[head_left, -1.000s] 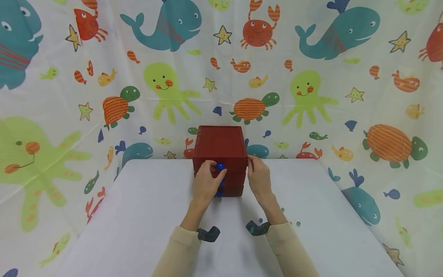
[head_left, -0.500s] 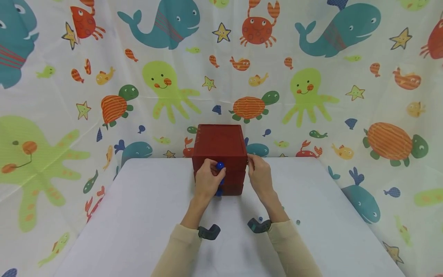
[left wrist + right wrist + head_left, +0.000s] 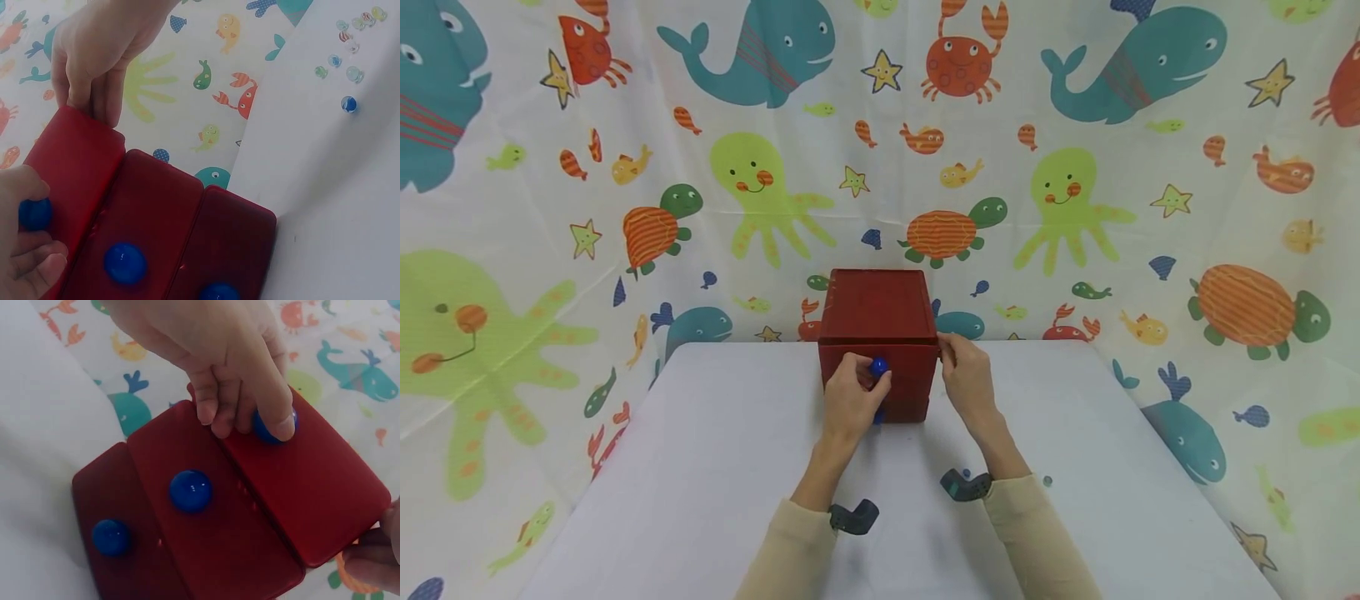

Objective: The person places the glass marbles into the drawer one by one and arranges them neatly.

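A dark red chest [image 3: 880, 304] with three stacked drawers stands at the back of the table, each drawer front bearing a round blue knob. My left hand [image 3: 847, 404] pinches the top drawer's knob [image 3: 878, 367] between thumb and fingers. At the other end of the top drawer [image 3: 312, 481], my right hand [image 3: 967, 375] grips the right edge, its fingertips partly hidden there. The middle knob [image 3: 190, 490] and the bottom knob [image 3: 111, 537] are untouched in the right wrist view. In the head view the top drawer stands slightly out.
Several glass marbles lie on the white table to the right, among them a blue marble [image 3: 349, 104] and a pale green marble [image 3: 355, 74]. A patterned sea-animal cloth [image 3: 955, 183] hangs behind the chest and along the sides.
The top drawer has come a little toward me, with my left hand on its knob. From the head, the middle knob is now hidden. My right hand has stayed at the edge.
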A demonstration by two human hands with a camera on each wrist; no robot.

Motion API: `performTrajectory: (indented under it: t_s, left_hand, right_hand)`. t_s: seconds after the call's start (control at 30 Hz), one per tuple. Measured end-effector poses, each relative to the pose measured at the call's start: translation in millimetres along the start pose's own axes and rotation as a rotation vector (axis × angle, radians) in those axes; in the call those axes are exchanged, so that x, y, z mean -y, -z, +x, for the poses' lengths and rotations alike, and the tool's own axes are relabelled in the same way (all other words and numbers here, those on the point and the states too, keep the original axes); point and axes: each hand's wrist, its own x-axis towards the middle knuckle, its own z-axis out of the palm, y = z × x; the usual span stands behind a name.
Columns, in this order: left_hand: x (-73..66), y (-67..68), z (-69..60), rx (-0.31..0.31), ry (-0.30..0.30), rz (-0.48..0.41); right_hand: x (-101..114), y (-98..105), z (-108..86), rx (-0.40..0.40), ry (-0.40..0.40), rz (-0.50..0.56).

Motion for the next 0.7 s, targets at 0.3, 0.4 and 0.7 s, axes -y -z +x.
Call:
performTrajectory:
  t_s: [0.3,0.4,0.7]
  left_hand:
    - [-0.9,3.1,-8.7,-0.012,-0.032,-0.036]
    - [-2.1,4.8,-11.9,-0.014,-0.043,-0.041]
    - [-5.9,7.8,-22.8,-0.011,-0.051,-0.037]
  right_hand:
    - [-3.5,3.2,1.6,0.026,0.023,0.012]
    - [-5.2,4.7,2.0,0.046,0.013,0.025]
    - [-8.2,6.4,3.1,0.068,0.000,0.045]
